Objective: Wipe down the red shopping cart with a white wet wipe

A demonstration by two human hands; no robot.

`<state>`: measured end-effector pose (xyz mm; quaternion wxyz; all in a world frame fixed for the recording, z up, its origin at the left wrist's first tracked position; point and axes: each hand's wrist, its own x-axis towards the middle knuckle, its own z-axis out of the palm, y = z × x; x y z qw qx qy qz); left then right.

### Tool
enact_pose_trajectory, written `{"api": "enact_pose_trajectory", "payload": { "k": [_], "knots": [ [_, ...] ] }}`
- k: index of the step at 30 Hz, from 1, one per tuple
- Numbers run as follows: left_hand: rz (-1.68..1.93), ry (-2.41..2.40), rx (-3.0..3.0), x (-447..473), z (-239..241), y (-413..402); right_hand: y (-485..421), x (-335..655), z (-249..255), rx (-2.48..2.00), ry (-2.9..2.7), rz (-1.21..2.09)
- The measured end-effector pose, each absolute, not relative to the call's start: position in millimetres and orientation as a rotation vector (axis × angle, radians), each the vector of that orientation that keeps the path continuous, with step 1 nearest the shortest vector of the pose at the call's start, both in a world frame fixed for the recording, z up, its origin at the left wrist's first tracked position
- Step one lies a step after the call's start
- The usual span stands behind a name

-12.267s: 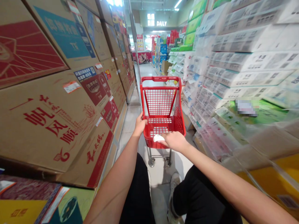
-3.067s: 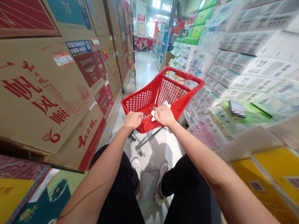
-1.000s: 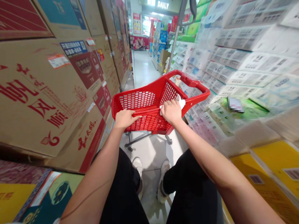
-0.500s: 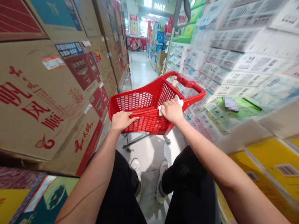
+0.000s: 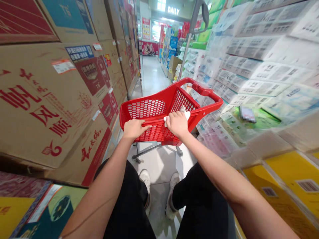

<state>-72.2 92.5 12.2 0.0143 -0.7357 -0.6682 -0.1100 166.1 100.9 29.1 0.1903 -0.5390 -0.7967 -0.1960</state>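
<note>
A red plastic shopping cart (image 5: 147,108) stands crosswise in front of me, its handle toward the right. My left hand (image 5: 134,128) is closed over the near rim, close to the left end, with the thumb lying along the edge. On the same rim, further right, my right hand (image 5: 177,122) presses a crumpled white cloth or tissue (image 5: 186,114) against the plastic. Parts of the white piece stick out on both sides of the fingers; the rest is hidden under the palm. What I can see of the basket's inside holds nothing.
Stacked cardboard cartons (image 5: 37,106) wall the left side. Wrapped white packs (image 5: 264,73) are piled on the right, above yellow boxes (image 5: 294,169). A grey metal pole (image 5: 185,56) rises behind the cart. Tiled aisle floor (image 5: 154,73) runs on beyond it.
My right hand has slid left along the near rim with the white cloth, closer to my left hand. The left hand keeps its hold; the whole view has shifted slightly.
</note>
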Motion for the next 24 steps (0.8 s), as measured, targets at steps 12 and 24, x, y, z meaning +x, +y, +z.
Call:
{"api": "enact_pose_trajectory", "payload": {
  "k": [12, 24],
  "knots": [
    [-0.291, -2.068, -2.277, -90, 12, 93, 98, 114, 19, -1.389, -2.354, -0.465],
    [-0.290, -2.002, -2.362, -76, 9, 92, 117, 294, 71, -1.532, -2.232, -0.953]
  ]
}}
